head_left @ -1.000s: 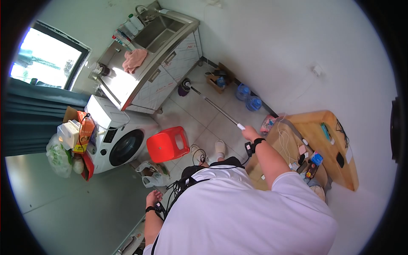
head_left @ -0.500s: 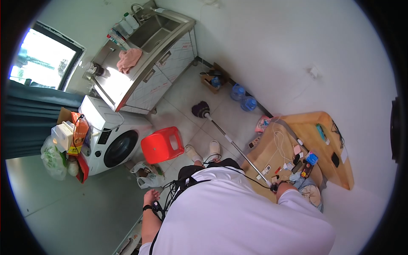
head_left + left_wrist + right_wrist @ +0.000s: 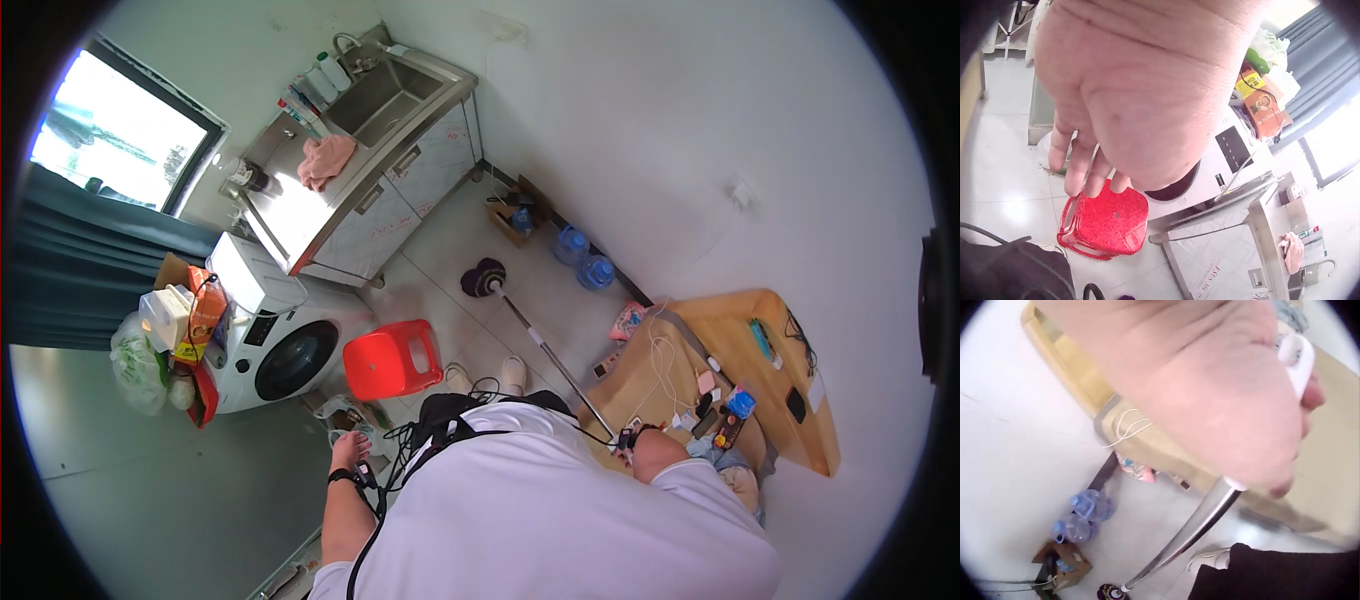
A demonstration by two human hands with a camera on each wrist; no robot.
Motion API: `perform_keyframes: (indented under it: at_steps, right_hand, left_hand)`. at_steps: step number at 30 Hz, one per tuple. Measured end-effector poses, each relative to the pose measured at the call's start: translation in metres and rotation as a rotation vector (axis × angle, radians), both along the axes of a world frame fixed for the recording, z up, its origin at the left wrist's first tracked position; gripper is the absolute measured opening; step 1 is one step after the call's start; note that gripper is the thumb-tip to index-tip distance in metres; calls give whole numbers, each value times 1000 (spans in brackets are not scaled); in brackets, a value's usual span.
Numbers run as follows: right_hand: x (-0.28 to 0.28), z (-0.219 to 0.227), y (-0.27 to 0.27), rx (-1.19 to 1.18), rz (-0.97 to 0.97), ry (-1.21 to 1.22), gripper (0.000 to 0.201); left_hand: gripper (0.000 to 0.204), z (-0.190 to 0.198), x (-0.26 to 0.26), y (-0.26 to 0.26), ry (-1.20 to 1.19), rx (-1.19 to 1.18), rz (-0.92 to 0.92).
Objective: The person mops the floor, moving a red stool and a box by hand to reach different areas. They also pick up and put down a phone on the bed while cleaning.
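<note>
My right hand [image 3: 625,452] grips the white end of a mop handle, close to my right side; the right wrist view shows fingers [image 3: 1314,394] curled round the white grip. From there the metal pole of the mop [image 3: 545,350] slopes forward to its dark purple head [image 3: 483,278], which lies on the floor tiles ahead of my feet. My left hand [image 3: 349,450] hangs at my left side, holding nothing. In the left wrist view its fingers [image 3: 1094,178] hang loosely bent, overlapping a red plastic stool [image 3: 1110,215].
The stool [image 3: 390,360] stands left of my feet, before a washing machine [image 3: 290,350]. Ahead is a steel sink cabinet [image 3: 385,210]. Water bottles [image 3: 583,260] and a cardboard box [image 3: 512,222] line the right wall. A cluttered tan table [image 3: 650,385] sits at my right.
My right hand has drawn back to my side, pulling the mop head from the cabinet's foot toward me across the floor. My left hand stays hanging.
</note>
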State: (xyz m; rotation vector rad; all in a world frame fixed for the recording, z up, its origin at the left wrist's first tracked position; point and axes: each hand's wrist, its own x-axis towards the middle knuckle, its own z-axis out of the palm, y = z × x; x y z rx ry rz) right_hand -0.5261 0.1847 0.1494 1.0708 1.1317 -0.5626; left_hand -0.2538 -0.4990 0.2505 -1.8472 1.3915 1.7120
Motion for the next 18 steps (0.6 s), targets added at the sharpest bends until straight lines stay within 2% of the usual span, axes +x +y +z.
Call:
perform_keyframes:
  at_steps: [1, 2, 3, 5, 6, 8, 10, 12, 14, 15, 16, 17, 18]
  right_hand:
    - [-6, 4, -9, -12, 19, 3, 19]
    - [-17, 0, -34, -85, 538, 201, 25]
    - [-30, -6, -42, -90, 540, 205, 25]
    - [-60, -14, -61, -202, 623, 533, 31]
    - [-74, -15, -74, -203, 628, 540, 31]
    - [-92, -18, -105, -192, 454, 689, 34]
    - [-109, -37, -127, -182, 510, 747, 38]
    - [-124, -17, -157, -143, 607, 774, 46]
    - [-137, 21, -204, -118, 588, 779, 45]
    - [-143, 31, -217, -97, 576, 783, 45]
    - [-150, 20, -229, -125, 503, 743, 44]
    - [-159, 18, -242, -122, 510, 747, 44]
    - [-165, 14, -256, -115, 474, 747, 43]
  left_hand:
    - [31, 1, -1, -1, 8, -4, 4]
    - [30, 0, 0, -3, 16, -6, 8]
    - [30, -1, 3, -4, 20, -11, 11]
    - [29, -12, 12, -9, 4, 57, 107]
    - [34, -19, 20, -12, 23, 88, 160]
    - [36, -31, 33, -17, 17, 137, 195]
    - [37, -42, 41, -22, -2, 194, 235]
    - [38, -46, 41, -27, -4, 225, 272]
    - [43, -53, 42, -37, 12, 244, 392]
    - [43, -57, 45, -46, 13, 249, 392]
    - [43, -60, 47, -59, 17, 248, 332]
    - [43, -58, 42, -68, 23, 245, 274]
    - [40, -56, 39, -78, 19, 233, 293]
